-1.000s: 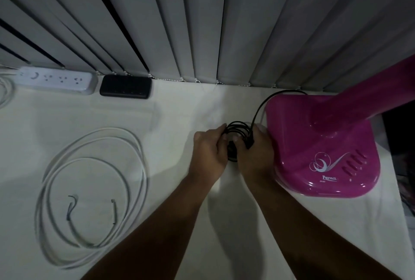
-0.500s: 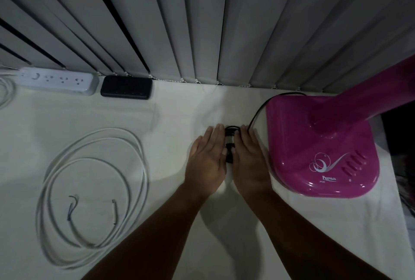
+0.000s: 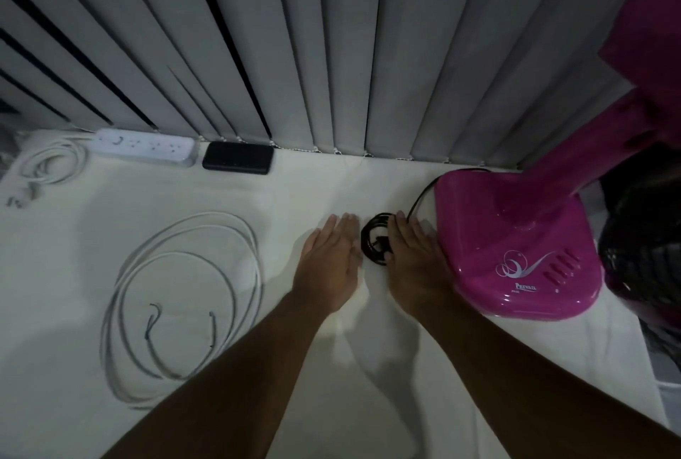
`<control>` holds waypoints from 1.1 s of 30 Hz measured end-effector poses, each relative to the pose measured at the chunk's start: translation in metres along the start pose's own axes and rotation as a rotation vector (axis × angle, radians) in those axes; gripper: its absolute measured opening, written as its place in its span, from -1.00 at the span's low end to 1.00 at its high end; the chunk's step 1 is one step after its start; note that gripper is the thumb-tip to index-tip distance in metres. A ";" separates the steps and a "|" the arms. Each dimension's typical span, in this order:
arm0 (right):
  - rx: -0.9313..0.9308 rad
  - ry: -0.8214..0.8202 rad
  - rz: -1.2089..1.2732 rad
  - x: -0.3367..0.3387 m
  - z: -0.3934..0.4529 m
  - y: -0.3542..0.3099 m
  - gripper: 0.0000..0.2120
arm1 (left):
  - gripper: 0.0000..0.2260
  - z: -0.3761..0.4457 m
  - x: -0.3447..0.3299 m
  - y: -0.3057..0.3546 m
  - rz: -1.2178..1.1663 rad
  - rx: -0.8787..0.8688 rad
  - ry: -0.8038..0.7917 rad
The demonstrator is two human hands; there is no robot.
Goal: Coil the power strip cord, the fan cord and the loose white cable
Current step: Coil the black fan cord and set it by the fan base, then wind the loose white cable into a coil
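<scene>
The black fan cord [image 3: 376, 239] lies in a small coil on the white surface, its tail running up to the back of the pink fan base [image 3: 516, 248]. My left hand [image 3: 329, 259] lies flat just left of the coil, fingers straight. My right hand [image 3: 418, 256] lies flat on its right side, between coil and fan base. The loose white cable [image 3: 184, 307] lies in wide loops at the left, both bare ends inside the loops. The white power strip [image 3: 145, 146] sits at the back left with its cord [image 3: 48, 163] bundled beside it.
A black rectangular device [image 3: 238, 162] lies next to the power strip. Grey vertical blinds [image 3: 331, 53] close off the back. The pink fan's stem [image 3: 604, 141] leans up at the right, with a dark fan head [image 3: 645, 237] at the right edge.
Both hands gripped the black coil a second ago. They have let go, flattened onto the surface and moved slightly apart, uncovering the coil.
</scene>
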State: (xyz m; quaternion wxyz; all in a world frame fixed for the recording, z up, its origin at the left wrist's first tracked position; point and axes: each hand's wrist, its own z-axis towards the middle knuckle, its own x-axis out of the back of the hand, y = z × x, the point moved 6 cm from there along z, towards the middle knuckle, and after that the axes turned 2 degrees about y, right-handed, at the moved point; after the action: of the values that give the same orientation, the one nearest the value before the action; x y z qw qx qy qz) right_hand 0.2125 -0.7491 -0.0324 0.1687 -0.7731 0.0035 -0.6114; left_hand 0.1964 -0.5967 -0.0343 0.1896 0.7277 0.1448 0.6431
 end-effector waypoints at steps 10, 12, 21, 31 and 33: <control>0.198 0.017 -0.081 0.016 -0.053 -0.070 -0.41 | -0.51 -0.096 0.044 -0.014 0.079 0.122 0.150; 0.244 -0.002 -0.108 0.011 -0.066 -0.087 -0.41 | -0.51 -0.116 0.051 -0.022 0.084 0.146 0.173; 0.308 -0.065 -0.187 -0.038 -0.109 -0.184 -0.38 | -0.60 -0.186 0.096 -0.124 0.135 0.281 0.241; -0.003 -0.107 -0.077 -0.090 -0.121 -0.283 -0.41 | -0.65 -0.213 0.106 -0.239 0.010 0.486 0.038; -0.047 -0.127 -0.049 -0.091 -0.124 -0.289 -0.25 | -0.69 -0.213 0.109 -0.245 -0.179 0.532 0.095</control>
State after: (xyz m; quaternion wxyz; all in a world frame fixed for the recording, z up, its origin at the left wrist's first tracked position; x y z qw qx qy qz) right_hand 0.0141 -0.4887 -0.0172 0.1351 -0.8141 -0.0118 -0.5647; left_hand 0.0078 -0.3105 -0.0299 0.0413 0.7053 0.3809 0.5965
